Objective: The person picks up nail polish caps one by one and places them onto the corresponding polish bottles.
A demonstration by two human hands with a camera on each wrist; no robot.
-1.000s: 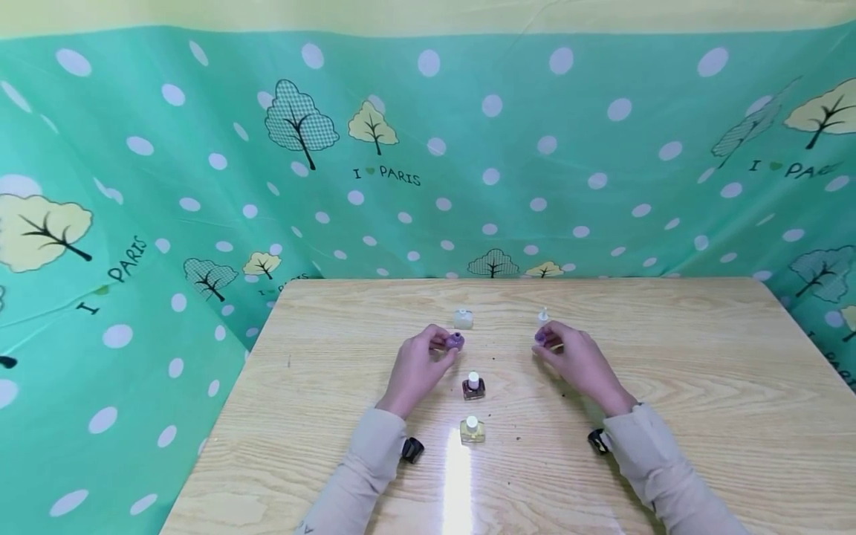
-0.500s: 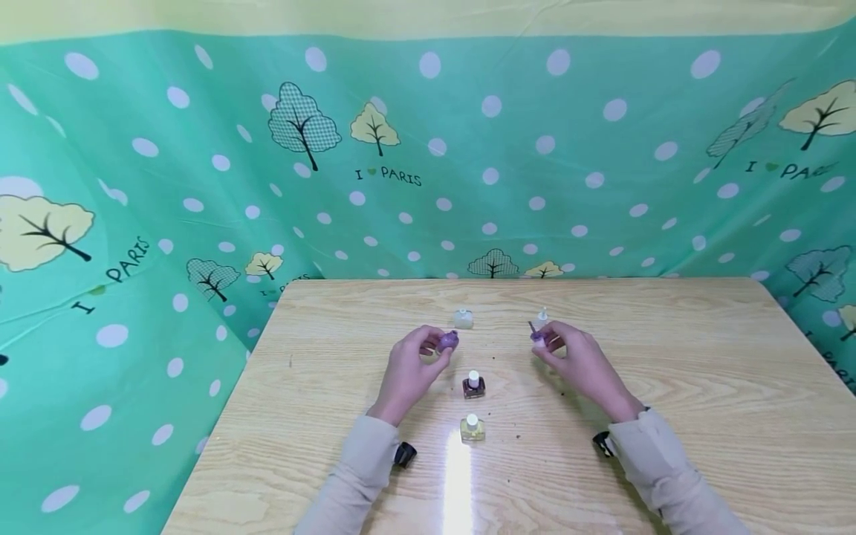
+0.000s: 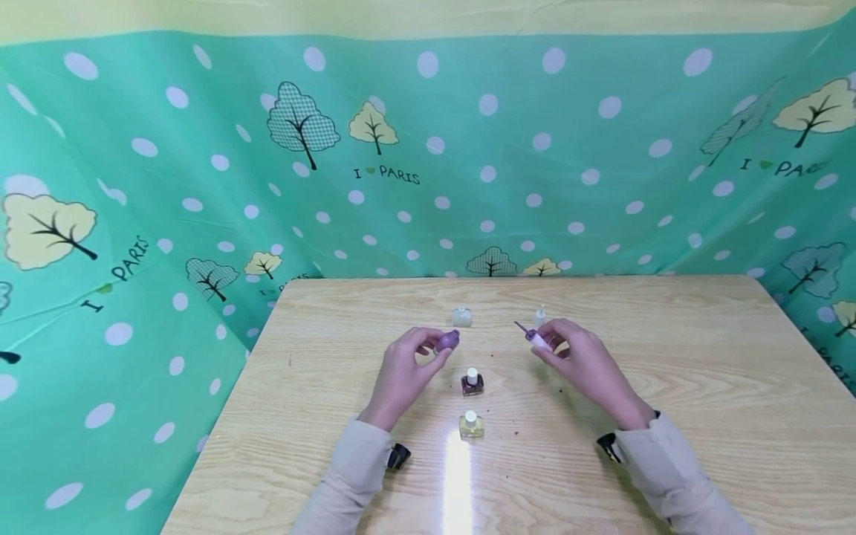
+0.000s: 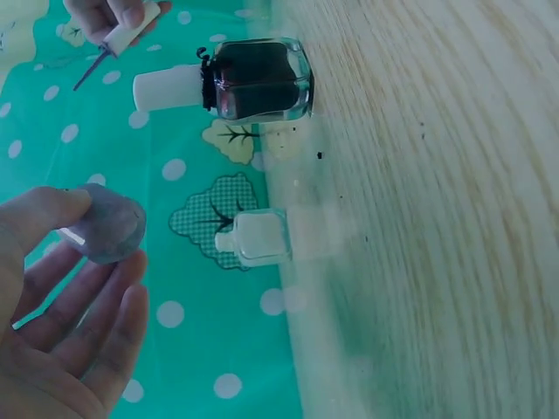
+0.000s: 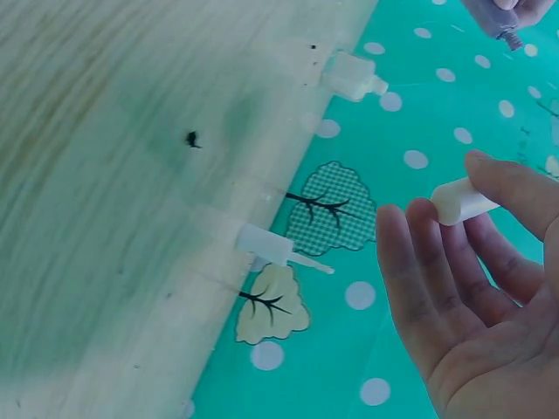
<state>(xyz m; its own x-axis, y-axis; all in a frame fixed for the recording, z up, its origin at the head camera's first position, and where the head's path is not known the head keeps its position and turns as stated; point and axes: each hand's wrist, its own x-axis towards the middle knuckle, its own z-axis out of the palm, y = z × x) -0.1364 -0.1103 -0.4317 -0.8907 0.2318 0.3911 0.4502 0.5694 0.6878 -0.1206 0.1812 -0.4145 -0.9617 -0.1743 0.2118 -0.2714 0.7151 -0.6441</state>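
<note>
My left hand point(image 3: 404, 371) pinches an uncapped purple nail polish bottle point(image 3: 446, 341) between thumb and fingers, its neck tilted to the right. In my right hand point(image 3: 585, 364) is a white nail polish cap point(image 3: 539, 342), its purple-coated brush point(image 3: 520, 326) pointing up and left toward the bottle. A gap separates brush and bottle. Behind the left hand stands an open whitish nail polish bottle point(image 3: 461, 318). Its matching white cap point(image 5: 265, 243) stands brush up just beyond the right hand. In the right wrist view the fingers hide most of the purple brush.
Two capped bottles stand between the forearms on the wooden table point(image 3: 301, 401): a dark red one point(image 3: 472, 384) and a pale yellow one point(image 3: 471, 426) nearer me. Small dark specks dot the wood. A green patterned cloth point(image 3: 428, 148) hangs behind the table's far edge.
My right hand has turned the cap so that its brush swung up and leftward into view. My left hand has shifted slightly left, tipping the bottle's neck to the right.
</note>
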